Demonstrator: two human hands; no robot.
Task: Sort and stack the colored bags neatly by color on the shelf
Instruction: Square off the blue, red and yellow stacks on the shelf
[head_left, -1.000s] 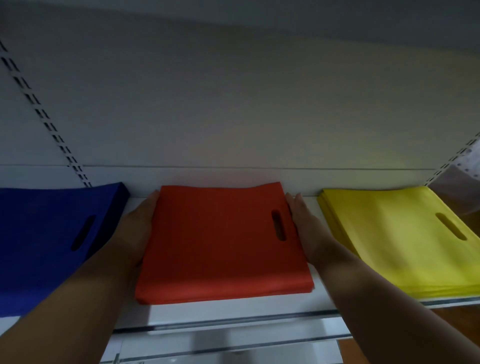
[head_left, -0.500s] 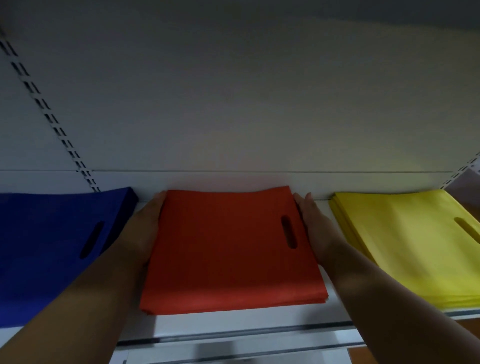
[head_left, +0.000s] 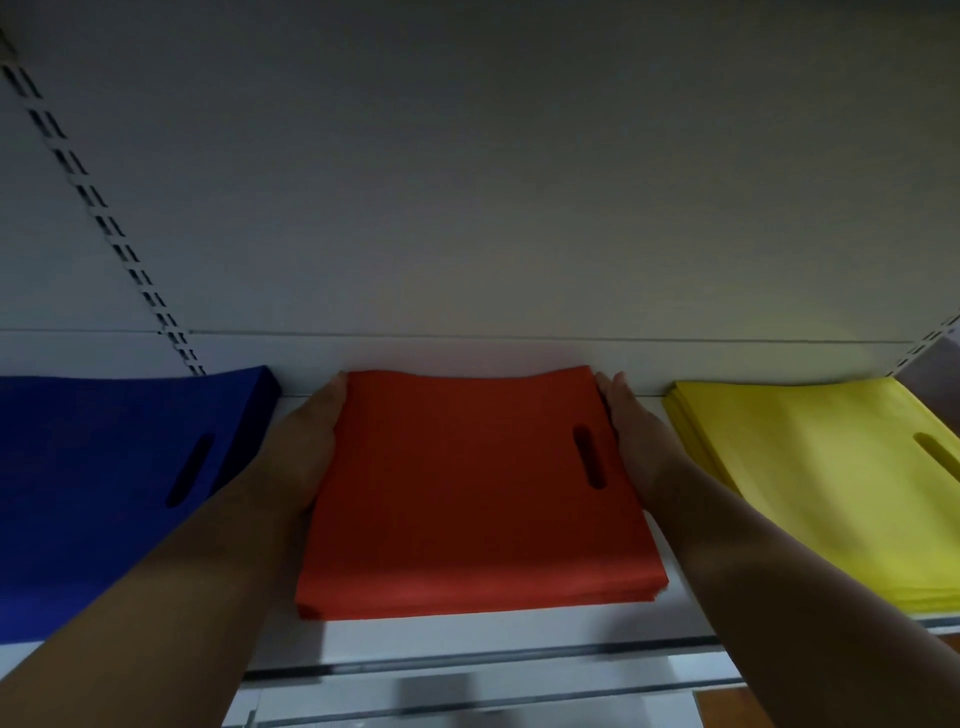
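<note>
A stack of red bags (head_left: 467, 493) lies flat in the middle of the white shelf (head_left: 467, 634), handle slot to the right. My left hand (head_left: 306, 447) presses flat against the stack's left edge, fingers straight toward the back wall. Against the right edge lies my right hand (head_left: 631, 441), also with straight fingers. A stack of blue bags (head_left: 104, 483) sits to the left, and a stack of yellow bags (head_left: 831, 483) to the right.
The white back panel (head_left: 467, 208) rises behind the stacks, with a slotted upright (head_left: 98, 208) at the left and another at the far right. The shelf's front rail (head_left: 493, 670) runs below the red stack. Narrow gaps of bare shelf separate the stacks.
The view has shifted slightly, so the stacks sit a little more to the right in frame. Both hands stay pressed against the sides of the red stack.
</note>
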